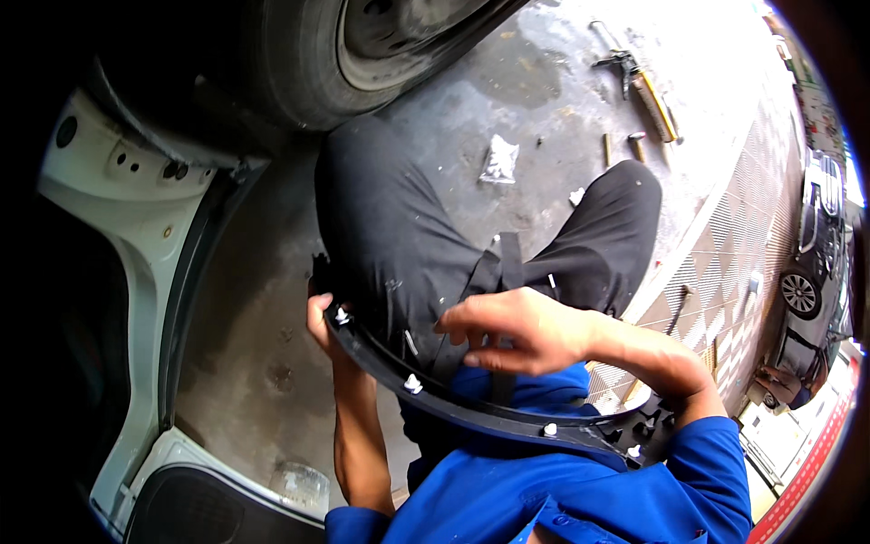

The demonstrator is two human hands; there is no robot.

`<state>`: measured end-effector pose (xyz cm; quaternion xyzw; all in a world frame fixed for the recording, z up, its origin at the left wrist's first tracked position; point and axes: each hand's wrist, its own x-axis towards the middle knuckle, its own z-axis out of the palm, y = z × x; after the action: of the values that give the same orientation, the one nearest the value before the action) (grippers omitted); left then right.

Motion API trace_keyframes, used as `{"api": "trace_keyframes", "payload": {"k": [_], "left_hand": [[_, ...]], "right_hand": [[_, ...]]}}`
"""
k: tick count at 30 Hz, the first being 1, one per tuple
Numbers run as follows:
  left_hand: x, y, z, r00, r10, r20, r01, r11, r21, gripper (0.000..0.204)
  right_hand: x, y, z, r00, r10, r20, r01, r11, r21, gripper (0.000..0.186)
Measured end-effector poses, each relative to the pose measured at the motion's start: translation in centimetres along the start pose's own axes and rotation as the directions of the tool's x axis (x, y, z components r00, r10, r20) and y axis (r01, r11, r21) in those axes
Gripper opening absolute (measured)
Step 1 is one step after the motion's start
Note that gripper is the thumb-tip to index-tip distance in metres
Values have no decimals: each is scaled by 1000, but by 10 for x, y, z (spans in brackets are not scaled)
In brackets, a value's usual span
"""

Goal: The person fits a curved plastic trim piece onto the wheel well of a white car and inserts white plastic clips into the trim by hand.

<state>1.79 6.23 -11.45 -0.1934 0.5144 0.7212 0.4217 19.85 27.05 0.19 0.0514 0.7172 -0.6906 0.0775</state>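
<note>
A long, curved black plastic trim strip lies across my lap, bowed toward my body. White plastic clips stand along it, spaced apart. My left hand is closed around the strip's left end, beside another white clip; the fingers are partly hidden behind it. Above the middle of the strip hovers my right hand, apart from it. Its fingers are loosely bent, with a gap between thumb and forefinger, and I see nothing in them. The strip's right end passes under my right forearm.
A car wheel stands ahead at left, beside a pale car body frame. On the floor ahead lie a small bag of white pieces and a caulking gun. A clear plastic container sits low at left. A dark car is parked far right.
</note>
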Motion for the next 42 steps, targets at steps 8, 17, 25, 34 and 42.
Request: {"api": "trace_keyframes", "payload": {"k": [8, 17, 25, 34, 42], "left_hand": [[-1, 4, 0, 998, -67, 0, 66, 993, -95, 32], [-4, 3, -3, 998, -57, -36, 54, 996, -74, 34], [3, -2, -16, 998, -55, -34, 52, 996, -69, 29], [-3, 4, -3, 1000, -26, 11, 27, 996, -87, 29], [-5, 8, 11, 998, -47, 39, 52, 990, -129, 30]], "right_hand": [[27, -3, 37, 970, -220, 101, 232, 964, -132, 37], [41, 6, 34, 953, -221, 206, 243, 966, -86, 18], [42, 7, 40, 960, -240, 142, 254, 964, -85, 20], [36, 1, 35, 981, -75, 179, 63, 995, 73, 29], [33, -1, 41, 979, -171, 114, 175, 984, -27, 25]]}}
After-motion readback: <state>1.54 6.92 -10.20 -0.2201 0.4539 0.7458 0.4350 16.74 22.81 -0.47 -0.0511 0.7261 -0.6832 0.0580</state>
